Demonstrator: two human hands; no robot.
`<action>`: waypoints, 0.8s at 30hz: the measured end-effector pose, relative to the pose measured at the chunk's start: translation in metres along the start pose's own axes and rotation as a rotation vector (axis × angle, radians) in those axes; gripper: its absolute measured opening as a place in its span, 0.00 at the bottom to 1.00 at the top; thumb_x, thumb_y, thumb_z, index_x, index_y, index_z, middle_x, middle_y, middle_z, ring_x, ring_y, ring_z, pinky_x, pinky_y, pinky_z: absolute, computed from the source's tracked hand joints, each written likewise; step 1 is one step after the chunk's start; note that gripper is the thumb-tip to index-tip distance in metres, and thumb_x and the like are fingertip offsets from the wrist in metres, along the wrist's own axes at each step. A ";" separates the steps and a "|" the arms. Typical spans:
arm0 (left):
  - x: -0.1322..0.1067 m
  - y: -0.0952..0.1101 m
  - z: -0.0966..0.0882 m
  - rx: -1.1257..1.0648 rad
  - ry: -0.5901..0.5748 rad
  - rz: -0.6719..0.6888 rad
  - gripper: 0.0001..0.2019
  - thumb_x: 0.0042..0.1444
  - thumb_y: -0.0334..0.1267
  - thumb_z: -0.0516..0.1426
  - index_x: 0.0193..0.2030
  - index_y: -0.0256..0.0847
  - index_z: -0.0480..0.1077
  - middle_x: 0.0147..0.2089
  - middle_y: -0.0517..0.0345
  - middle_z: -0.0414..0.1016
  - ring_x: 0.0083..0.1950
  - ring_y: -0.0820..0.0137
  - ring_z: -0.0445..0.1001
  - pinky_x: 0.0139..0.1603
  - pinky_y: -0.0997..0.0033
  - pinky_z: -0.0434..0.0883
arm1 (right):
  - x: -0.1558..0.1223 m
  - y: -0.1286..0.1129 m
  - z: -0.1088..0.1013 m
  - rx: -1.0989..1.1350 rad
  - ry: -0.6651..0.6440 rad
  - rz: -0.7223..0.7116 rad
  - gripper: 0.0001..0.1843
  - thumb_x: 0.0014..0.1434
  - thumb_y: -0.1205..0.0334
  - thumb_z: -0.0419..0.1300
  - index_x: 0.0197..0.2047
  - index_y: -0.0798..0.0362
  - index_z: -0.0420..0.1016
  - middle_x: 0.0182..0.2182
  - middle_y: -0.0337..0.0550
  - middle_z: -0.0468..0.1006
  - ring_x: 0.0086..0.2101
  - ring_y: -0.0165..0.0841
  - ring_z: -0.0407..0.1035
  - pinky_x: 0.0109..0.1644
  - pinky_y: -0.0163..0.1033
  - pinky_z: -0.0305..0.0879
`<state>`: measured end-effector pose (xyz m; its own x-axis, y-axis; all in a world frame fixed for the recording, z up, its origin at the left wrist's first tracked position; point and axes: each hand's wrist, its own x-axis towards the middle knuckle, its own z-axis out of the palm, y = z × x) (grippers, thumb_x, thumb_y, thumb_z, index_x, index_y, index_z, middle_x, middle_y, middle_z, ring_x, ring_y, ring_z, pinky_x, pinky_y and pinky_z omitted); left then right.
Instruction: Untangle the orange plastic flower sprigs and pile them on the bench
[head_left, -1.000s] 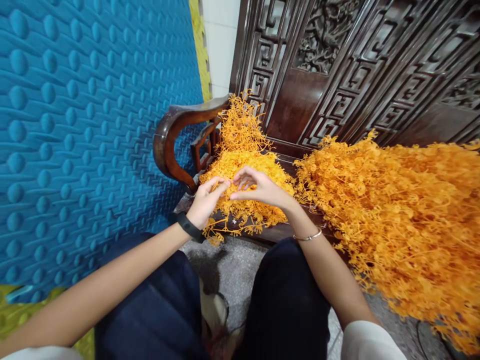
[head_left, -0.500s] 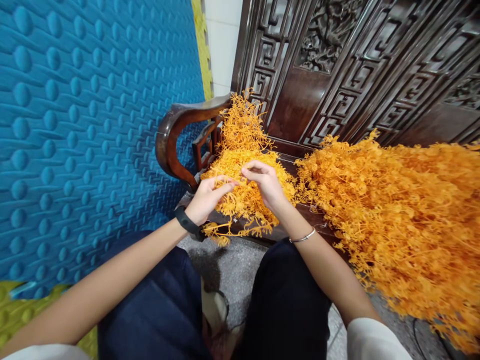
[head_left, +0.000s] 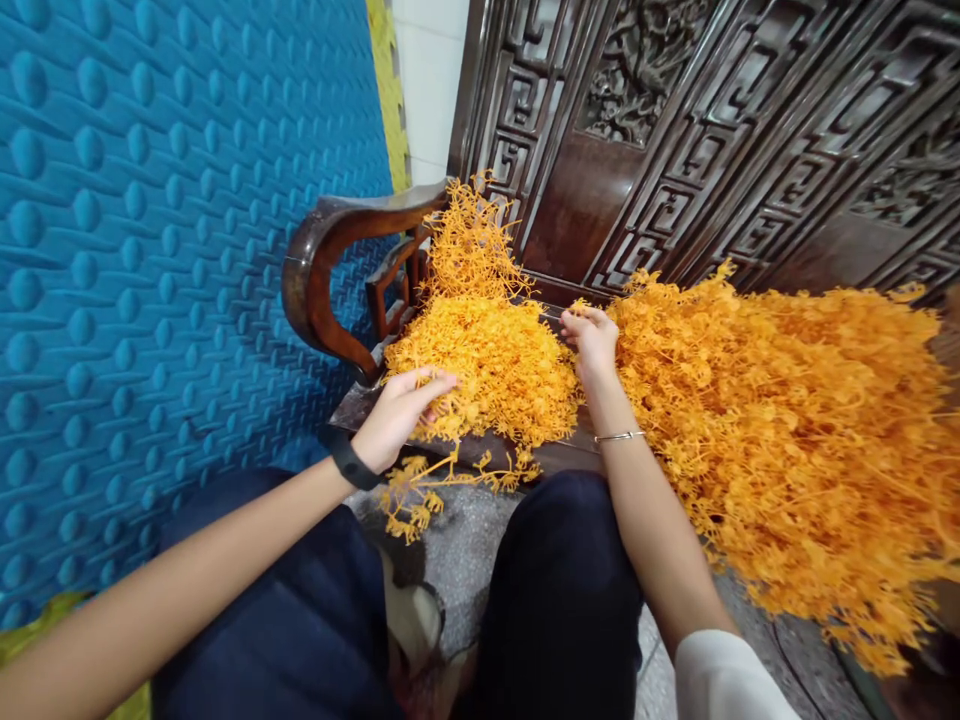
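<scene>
My left hand (head_left: 397, 412), with a dark band on the wrist, is closed in a pinch at the left edge of a small pile of orange plastic flower pieces (head_left: 487, 355). Orange strands show at its fingers, and a branching orange sprig (head_left: 442, 482) hangs below it past the seat edge; where the two join is hidden. My right hand (head_left: 594, 345), a thin bracelet on its wrist, pinches a small orange flower piece (head_left: 580, 306) to the right of the pile. The pile lies on a dark wooden seat (head_left: 559, 458).
A much larger heap of orange plastic flowers (head_left: 810, 430) fills the right side. A curved wooden armrest (head_left: 307, 270) stands at the left, before a blue foam mat (head_left: 150, 250). Behind the seat rises a carved wooden backrest (head_left: 589, 205). A cable lies on the floor at lower right.
My right hand has moved right, away from the left hand, with a small orange flower piece in its fingers. My left hand has shifted slightly left and down. The sprig below shows more fully.
</scene>
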<state>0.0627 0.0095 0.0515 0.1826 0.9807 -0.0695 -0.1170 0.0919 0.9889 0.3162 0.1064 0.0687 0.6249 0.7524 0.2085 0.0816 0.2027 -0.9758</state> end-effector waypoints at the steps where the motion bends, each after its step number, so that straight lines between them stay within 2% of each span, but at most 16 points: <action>1: 0.001 0.001 0.001 -0.015 -0.006 0.006 0.10 0.44 0.43 0.61 0.30 0.37 0.73 0.32 0.58 0.74 0.27 0.75 0.66 0.23 0.77 0.59 | 0.001 0.003 -0.002 -0.035 -0.075 0.008 0.05 0.43 0.69 0.62 0.24 0.54 0.68 0.19 0.34 0.71 0.21 0.26 0.62 0.27 0.33 0.57; 3: 0.005 0.002 0.005 -0.034 -0.015 0.003 0.11 0.44 0.43 0.62 0.32 0.38 0.73 0.36 0.57 0.75 0.33 0.73 0.70 0.27 0.77 0.63 | -0.002 0.009 -0.001 -0.088 -0.203 -0.052 0.04 0.47 0.64 0.62 0.25 0.55 0.70 0.19 0.35 0.71 0.21 0.26 0.62 0.28 0.33 0.58; 5: 0.009 0.002 0.007 -0.036 -0.023 0.016 0.11 0.44 0.42 0.63 0.33 0.39 0.73 0.36 0.58 0.74 0.35 0.72 0.70 0.30 0.77 0.64 | -0.005 0.015 0.004 -0.151 -0.290 -0.154 0.10 0.52 0.58 0.59 0.24 0.55 0.71 0.20 0.36 0.71 0.21 0.25 0.62 0.29 0.33 0.59; 7: 0.010 0.000 0.007 -0.033 -0.027 0.047 0.10 0.44 0.41 0.63 0.32 0.38 0.72 0.35 0.59 0.73 0.35 0.73 0.70 0.32 0.77 0.64 | -0.005 0.019 0.008 -0.226 -0.314 -0.222 0.14 0.53 0.56 0.58 0.21 0.55 0.71 0.20 0.36 0.71 0.21 0.25 0.61 0.30 0.33 0.58; 10: 0.012 -0.003 0.004 -0.061 0.000 0.045 0.11 0.43 0.40 0.64 0.32 0.38 0.71 0.33 0.61 0.73 0.33 0.74 0.69 0.32 0.76 0.64 | -0.007 0.020 0.011 -0.252 -0.304 -0.232 0.10 0.49 0.57 0.62 0.24 0.55 0.72 0.21 0.36 0.72 0.24 0.26 0.63 0.32 0.33 0.59; 11: 0.012 -0.003 0.004 -0.071 0.016 0.033 0.11 0.43 0.41 0.64 0.31 0.38 0.71 0.32 0.61 0.72 0.32 0.75 0.69 0.32 0.76 0.64 | -0.011 0.018 0.011 -0.229 -0.339 -0.211 0.09 0.48 0.58 0.63 0.26 0.55 0.73 0.23 0.37 0.73 0.25 0.26 0.65 0.32 0.33 0.60; 13: 0.012 -0.003 0.002 -0.089 0.036 0.022 0.11 0.43 0.41 0.64 0.31 0.38 0.71 0.31 0.61 0.72 0.30 0.75 0.69 0.30 0.75 0.63 | -0.023 0.009 0.012 -0.156 -0.535 -0.146 0.10 0.48 0.56 0.63 0.30 0.55 0.75 0.27 0.39 0.76 0.27 0.27 0.67 0.32 0.33 0.60; 16: 0.013 0.000 0.002 -0.112 0.052 0.045 0.11 0.43 0.41 0.64 0.30 0.37 0.71 0.30 0.60 0.73 0.30 0.74 0.69 0.31 0.75 0.64 | -0.052 -0.010 0.016 -0.075 -1.015 -0.026 0.13 0.50 0.54 0.64 0.37 0.52 0.77 0.34 0.41 0.77 0.33 0.30 0.71 0.36 0.35 0.64; 18: 0.013 0.001 0.002 -0.118 0.062 0.055 0.11 0.43 0.41 0.63 0.31 0.37 0.72 0.30 0.60 0.73 0.30 0.75 0.68 0.30 0.76 0.63 | -0.070 -0.021 0.020 -0.063 -1.222 0.014 0.14 0.47 0.58 0.66 0.39 0.51 0.77 0.33 0.40 0.77 0.34 0.30 0.71 0.40 0.37 0.65; 20: 0.013 0.002 0.001 -0.112 0.076 0.058 0.10 0.44 0.41 0.63 0.30 0.37 0.73 0.30 0.60 0.73 0.29 0.76 0.67 0.28 0.77 0.62 | -0.083 -0.028 0.023 -0.053 -1.260 0.011 0.11 0.45 0.61 0.67 0.35 0.52 0.76 0.29 0.38 0.76 0.32 0.29 0.70 0.40 0.37 0.64; 22: 0.012 0.003 0.002 -0.109 0.109 0.052 0.09 0.43 0.40 0.63 0.28 0.36 0.72 0.28 0.61 0.70 0.27 0.77 0.66 0.25 0.78 0.61 | -0.091 -0.030 0.027 -0.016 -1.170 -0.010 0.07 0.45 0.61 0.67 0.28 0.53 0.74 0.25 0.37 0.74 0.29 0.27 0.68 0.38 0.36 0.63; 24: 0.011 0.003 0.005 -0.104 0.156 0.053 0.09 0.42 0.39 0.63 0.24 0.37 0.70 0.24 0.63 0.66 0.23 0.79 0.62 0.21 0.79 0.58 | -0.096 -0.029 0.032 0.024 -1.023 -0.019 0.08 0.45 0.61 0.66 0.23 0.53 0.71 0.22 0.36 0.73 0.27 0.27 0.66 0.35 0.36 0.62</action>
<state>0.0688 0.0199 0.0548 0.0205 0.9988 -0.0455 -0.2238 0.0489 0.9734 0.2292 0.0482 0.0795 -0.3390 0.9213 0.1905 0.0618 0.2238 -0.9727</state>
